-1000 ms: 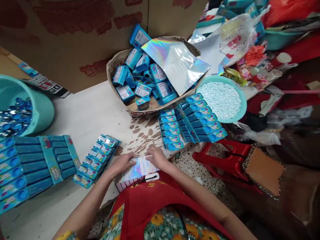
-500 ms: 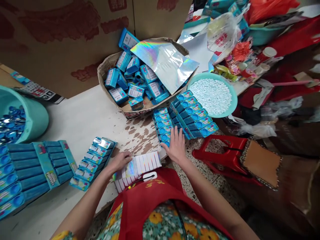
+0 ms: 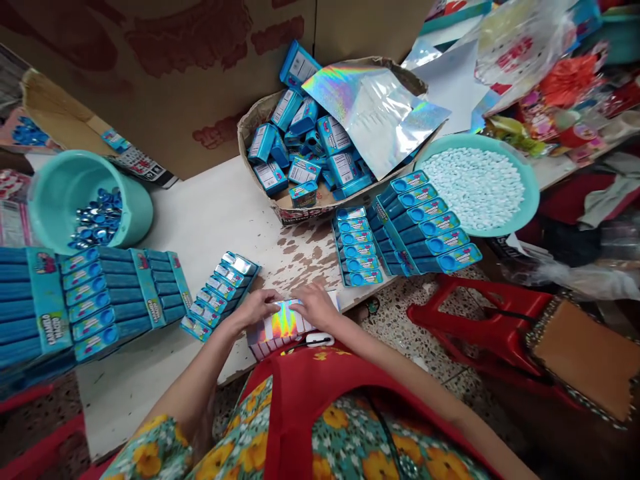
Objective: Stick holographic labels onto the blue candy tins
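Holographic sheet (image 3: 286,321) | left hand (image 3: 259,308) half-curled on it | right hand (image 3: 316,305) back from blue tins (image 3: 361,251), half-curled there | grips unclear

Speckled floor (image 3: 390,330) — red stool (image 3: 513,340)

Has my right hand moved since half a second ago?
Yes: judged against the red stool, the right hand has moved left, away from it, from the short row of blue containers to the holographic sheet.
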The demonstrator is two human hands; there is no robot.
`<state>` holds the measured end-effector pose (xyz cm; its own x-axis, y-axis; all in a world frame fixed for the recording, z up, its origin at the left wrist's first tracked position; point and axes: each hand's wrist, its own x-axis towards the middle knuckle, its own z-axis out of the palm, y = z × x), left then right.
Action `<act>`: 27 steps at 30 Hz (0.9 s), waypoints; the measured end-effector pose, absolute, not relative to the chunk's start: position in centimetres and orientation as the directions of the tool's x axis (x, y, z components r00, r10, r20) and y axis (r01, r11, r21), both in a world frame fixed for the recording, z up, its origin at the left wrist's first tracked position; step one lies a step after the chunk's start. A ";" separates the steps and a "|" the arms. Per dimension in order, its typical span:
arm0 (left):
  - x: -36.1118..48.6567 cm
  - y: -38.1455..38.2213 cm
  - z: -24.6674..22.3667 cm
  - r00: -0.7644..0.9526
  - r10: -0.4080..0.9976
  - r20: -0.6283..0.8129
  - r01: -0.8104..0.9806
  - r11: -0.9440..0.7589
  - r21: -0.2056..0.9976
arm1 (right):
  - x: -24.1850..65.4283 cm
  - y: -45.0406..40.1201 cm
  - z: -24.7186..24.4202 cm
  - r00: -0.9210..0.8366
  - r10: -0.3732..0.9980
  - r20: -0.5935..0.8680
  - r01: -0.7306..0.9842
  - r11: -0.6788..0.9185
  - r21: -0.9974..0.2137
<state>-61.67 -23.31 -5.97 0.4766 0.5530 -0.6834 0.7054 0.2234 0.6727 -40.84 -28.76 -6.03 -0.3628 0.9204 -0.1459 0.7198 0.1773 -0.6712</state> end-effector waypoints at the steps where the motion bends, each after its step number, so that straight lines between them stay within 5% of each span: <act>1: -61.5 -23.3 -5.9 0.471 0.566 -0.676 0.720 0.195 0.666 | -41.2 -28.5 -6.5 -0.361 0.910 -0.203 0.724 0.136 -0.677; 8: -58.9 -22.7 -5.6 0.622 0.615 -0.485 0.680 -0.116 0.724 | -39.3 -28.2 -6.6 -0.235 0.924 -0.303 0.785 -0.003 -0.619; 13: -57.7 -22.6 -6.2 0.610 0.653 -0.449 0.739 -0.264 0.620 | -39.0 -28.4 -7.0 -0.215 0.941 -0.260 0.803 0.019 -0.595; 18: -57.6 -22.7 -6.9 0.562 0.676 -0.478 0.755 -0.182 0.631 | -40.2 -28.7 -8.1 -0.246 0.968 -0.043 0.823 0.185 -0.537; 27: -57.5 -22.3 -8.6 0.437 0.633 -0.639 0.751 0.135 0.646 | -39.5 -31.2 -10.0 -0.420 0.907 0.017 0.782 0.371 -0.501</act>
<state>-57.52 -22.30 -8.59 0.4365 0.6332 -0.6391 0.7510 0.1348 0.6465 -39.53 -31.17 -10.03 -0.4201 0.9073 0.0169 0.7815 0.3712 -0.5014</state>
